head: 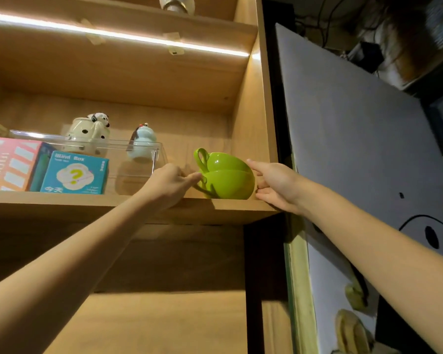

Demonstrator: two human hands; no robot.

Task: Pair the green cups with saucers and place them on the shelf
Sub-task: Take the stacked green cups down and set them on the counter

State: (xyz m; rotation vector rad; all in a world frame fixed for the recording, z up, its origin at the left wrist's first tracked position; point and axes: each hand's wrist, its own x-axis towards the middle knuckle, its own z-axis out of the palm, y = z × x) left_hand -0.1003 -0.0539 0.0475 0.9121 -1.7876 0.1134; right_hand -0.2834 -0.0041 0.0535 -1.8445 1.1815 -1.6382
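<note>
Head view | left hand [169, 183] pinches lower cup's handle [202, 186] | right hand [274, 185] — fingers straight on stacked green cups [228, 177] | saucers unseen

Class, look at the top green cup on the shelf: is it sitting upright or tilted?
Tilted. The top green cup leans inside the lower green cup, its handle raised at the left.

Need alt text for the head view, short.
Two bare hands, left hand and right hand, reach to two stacked green cups on a wooden shelf; the left touches the lower handle. Boxes and figurines sit further left.
</note>
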